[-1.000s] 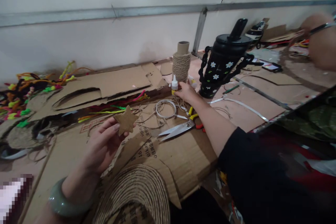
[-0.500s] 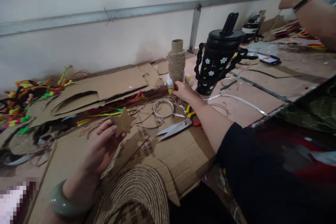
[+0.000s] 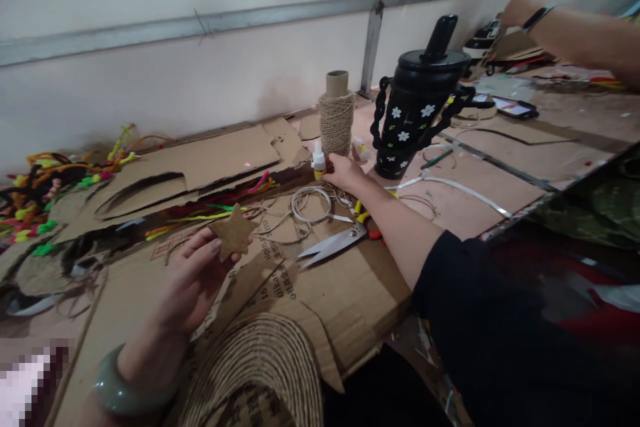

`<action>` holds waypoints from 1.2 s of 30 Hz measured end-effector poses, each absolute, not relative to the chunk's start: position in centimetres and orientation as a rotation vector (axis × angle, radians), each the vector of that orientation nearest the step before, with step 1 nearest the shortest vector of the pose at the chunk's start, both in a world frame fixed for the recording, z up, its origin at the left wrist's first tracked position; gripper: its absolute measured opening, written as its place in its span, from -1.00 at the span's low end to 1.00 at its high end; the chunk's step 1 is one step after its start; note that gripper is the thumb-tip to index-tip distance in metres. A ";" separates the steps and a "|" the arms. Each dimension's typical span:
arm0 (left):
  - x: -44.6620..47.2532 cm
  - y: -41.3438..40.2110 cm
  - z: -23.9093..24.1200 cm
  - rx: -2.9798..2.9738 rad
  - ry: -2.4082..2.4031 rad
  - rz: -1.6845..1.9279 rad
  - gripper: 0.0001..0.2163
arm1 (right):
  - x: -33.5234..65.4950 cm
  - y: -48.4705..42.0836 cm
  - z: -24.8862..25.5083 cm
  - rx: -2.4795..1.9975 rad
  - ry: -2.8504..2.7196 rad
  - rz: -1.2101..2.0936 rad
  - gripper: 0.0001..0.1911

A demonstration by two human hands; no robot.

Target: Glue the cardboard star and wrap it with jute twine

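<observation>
Between the thumb and fingers of my left hand (image 3: 193, 277) is a brown cardboard star (image 3: 234, 233), held up over the cardboard. My right hand (image 3: 345, 172) reaches out to a small glue bottle (image 3: 319, 163) with a white cap and yellow label; its fingers are closed on the bottle's side. Just behind the bottle stands a spool of jute twine (image 3: 337, 121). Scissors (image 3: 335, 245) lie with blades parted below my right forearm. A ring of white cord (image 3: 311, 205) rests near them. Close to me is a curved piece covered in coiled twine (image 3: 270, 347).
A black tumbler (image 3: 413, 113) with daisies stands right of the spool. Colourful pipe cleaners (image 3: 35, 207) pile up at the left. Cut cardboard (image 3: 220, 157) lies along the wall. At the far right, another person's hand (image 3: 520, 11) works near a phone (image 3: 515, 107).
The glue bottle has shifted slightly left with my right hand and stands more upright. My left hand keeps the star in place. The other person's arm has moved left.
</observation>
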State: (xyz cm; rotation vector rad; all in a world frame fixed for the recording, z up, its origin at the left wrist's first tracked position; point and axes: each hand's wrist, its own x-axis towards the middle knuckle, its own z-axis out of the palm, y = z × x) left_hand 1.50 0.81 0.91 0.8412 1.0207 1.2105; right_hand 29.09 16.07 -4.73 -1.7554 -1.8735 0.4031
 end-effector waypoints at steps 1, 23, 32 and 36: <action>1.5 0.8 0.9 0.844 1.020 1.209 -0.87 | 29.1 16.0 -4.7 -1.756 -1.874 0.402 -0.72; 1.5 0.8 0.5 0.823 0.927 1.192 -0.79 | 24.8 9.6 0.4 -1.135 -1.732 0.945 -0.86; 1.5 0.2 0.7 0.832 0.905 1.091 -0.75 | 20.5 6.5 -0.2 -0.766 -1.564 1.680 -0.86; 1.7 0.2 0.4 0.851 0.874 1.056 -0.72 | 20.6 6.4 0.0 -0.736 -1.509 1.736 -0.86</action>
